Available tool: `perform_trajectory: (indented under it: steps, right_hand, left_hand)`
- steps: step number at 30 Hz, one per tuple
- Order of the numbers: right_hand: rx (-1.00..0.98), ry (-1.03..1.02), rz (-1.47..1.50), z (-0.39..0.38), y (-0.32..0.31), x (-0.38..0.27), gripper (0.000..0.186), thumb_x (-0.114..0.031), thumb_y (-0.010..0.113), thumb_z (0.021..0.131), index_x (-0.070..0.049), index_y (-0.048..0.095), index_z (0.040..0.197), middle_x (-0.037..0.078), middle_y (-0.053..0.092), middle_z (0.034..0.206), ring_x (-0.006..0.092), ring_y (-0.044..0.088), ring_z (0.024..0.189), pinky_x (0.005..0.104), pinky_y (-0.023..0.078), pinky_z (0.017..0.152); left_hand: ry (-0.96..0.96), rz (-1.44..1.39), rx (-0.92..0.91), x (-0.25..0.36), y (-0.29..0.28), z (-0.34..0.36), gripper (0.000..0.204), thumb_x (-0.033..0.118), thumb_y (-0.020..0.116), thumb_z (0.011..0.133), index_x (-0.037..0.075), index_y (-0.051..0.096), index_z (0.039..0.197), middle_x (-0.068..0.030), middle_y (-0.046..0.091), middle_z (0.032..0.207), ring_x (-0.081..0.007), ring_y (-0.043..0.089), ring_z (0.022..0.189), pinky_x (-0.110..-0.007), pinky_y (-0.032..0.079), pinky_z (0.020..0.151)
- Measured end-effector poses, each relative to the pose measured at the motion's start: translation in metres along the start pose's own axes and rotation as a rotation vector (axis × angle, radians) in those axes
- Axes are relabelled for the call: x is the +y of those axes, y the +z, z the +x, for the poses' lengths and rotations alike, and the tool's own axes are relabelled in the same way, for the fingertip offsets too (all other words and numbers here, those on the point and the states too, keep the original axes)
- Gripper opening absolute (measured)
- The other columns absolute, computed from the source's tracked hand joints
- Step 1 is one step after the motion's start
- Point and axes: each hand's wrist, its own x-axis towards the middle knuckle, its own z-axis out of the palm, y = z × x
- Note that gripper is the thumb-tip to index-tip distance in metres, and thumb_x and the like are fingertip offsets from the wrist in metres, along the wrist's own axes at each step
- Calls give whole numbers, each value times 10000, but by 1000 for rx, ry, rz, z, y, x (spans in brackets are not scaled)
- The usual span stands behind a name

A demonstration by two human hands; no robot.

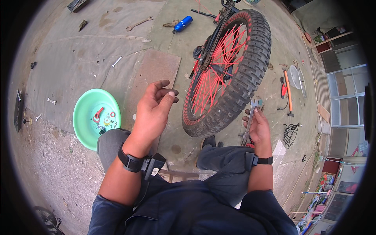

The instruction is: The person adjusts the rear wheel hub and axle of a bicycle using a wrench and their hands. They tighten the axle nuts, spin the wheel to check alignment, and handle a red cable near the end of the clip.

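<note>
In front of me stands a bicycle wheel point(256, 51) with a knobby black tyre, red spokes and a red-patterned rim. Next to it a chain point(220, 33) runs along the frame. My left hand point(154, 105) hovers left of the tyre, not touching it. Its fingers are loosely bent and somewhat apart, their tips dark with grime, and nothing shows in them. My right hand point(259, 127) is closed around a silver wrench point(251, 113), just right of the tyre's lower part. The wrench's open jaw points away from me.
A mint-green basin point(80, 121) with small parts stands by my left knee. A blue bottle point(183, 24), a large wrench point(139, 24) and a small wrench point(116, 62) lie farther off. At right are an orange-handled tool point(289, 88) and a black wire rack point(290, 135).
</note>
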Motion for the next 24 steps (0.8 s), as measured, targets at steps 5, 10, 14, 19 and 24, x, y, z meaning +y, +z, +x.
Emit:
perform_trajectory:
  steps: [5,10,14,19,24]
  right_hand:
    - [25,2,-21,-4,10,0,326,-270,590,1031,-86,556,1299,96,693,1072,213,702,821,312,545,640]
    - [40,0,-30,-7,15,-2,440,-266,602,1026,-72,510,1410,83,691,1063,197,696,811,287,504,610]
    - [-10,-54,21,-7,19,-4,504,-254,616,1020,-58,474,1461,78,691,1050,193,692,807,281,494,611]
    - [-26,-75,94,-11,23,-12,493,-226,617,1016,-37,490,1454,84,692,1052,193,684,812,280,491,626]
    - [15,-99,171,-14,14,-19,411,-216,618,1014,-60,565,1391,72,693,1047,186,685,819,282,472,637]
  left_hand:
    - [-9,36,-17,-1,-1,-2,444,155,574,1023,-52,456,1398,-157,678,1170,-219,668,1044,-342,498,950]
    - [14,116,-4,-2,-3,-2,444,193,581,1025,-30,483,1395,-141,678,1195,-209,674,1039,-341,488,952]
    - [-6,160,18,-4,-7,0,453,212,577,1031,-16,468,1407,-145,676,1200,-213,669,1057,-338,485,962]
    - [28,196,26,-10,-10,0,443,203,554,1042,-7,458,1420,-180,656,1238,-226,665,1085,-338,486,966]
    - [25,177,38,-16,-8,2,429,178,548,1044,-34,467,1408,-158,675,1203,-214,674,1072,-337,491,946]
